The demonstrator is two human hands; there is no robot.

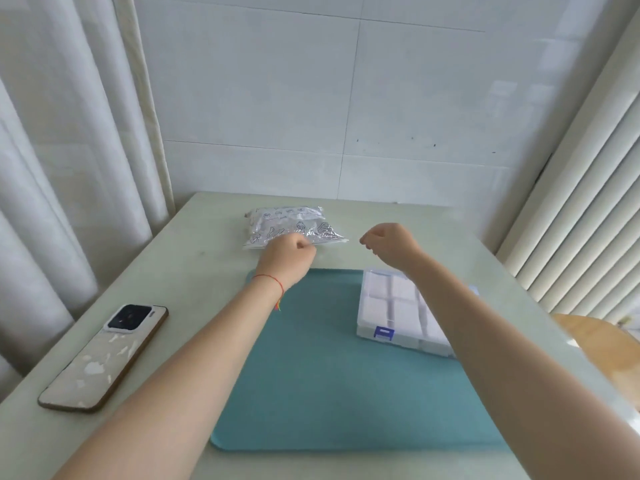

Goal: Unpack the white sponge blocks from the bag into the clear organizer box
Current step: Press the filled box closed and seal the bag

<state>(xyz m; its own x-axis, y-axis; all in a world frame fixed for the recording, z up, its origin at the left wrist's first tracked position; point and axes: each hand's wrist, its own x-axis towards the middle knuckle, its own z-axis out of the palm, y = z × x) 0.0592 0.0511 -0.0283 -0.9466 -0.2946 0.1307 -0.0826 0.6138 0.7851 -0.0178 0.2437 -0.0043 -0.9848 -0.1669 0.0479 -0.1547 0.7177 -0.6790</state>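
- White tiled wall behind, curtains at both sides, and a pale table [194,271] with a teal mat [311,358] laid on it as the work patch.
- Left hand [287,251] sits at 12 o'clock off the mat, fingers curled at the near edge of the bag [291,226]. It looks to pinch the plastic lip there, though the contact itself hides behind the knuckles.
- Right hand [388,244] hangs just to the right of the bag's corner, fingers loosely curled with nothing in them and not touching the plastic; my read is it's poised to take the other side of the opening.
- That bag lies flat beyond the mat's far edge, printed film bulging with white sponge blocks [263,220], mouth turned toward the person, which suits a two-handed pull.
- Clear organizer box [394,306] rests at 3 o'clock on the mat, partly under the right forearm, close by so each transfer is short. White shapes fill its compartments; whether its lid is on I can't tell.
- Phone [104,355] lies face down at 9 o'clock, off the mat and well apart from the work.
- Judgement: opening comes first; unpacking hasn't visibly begun from this bag.
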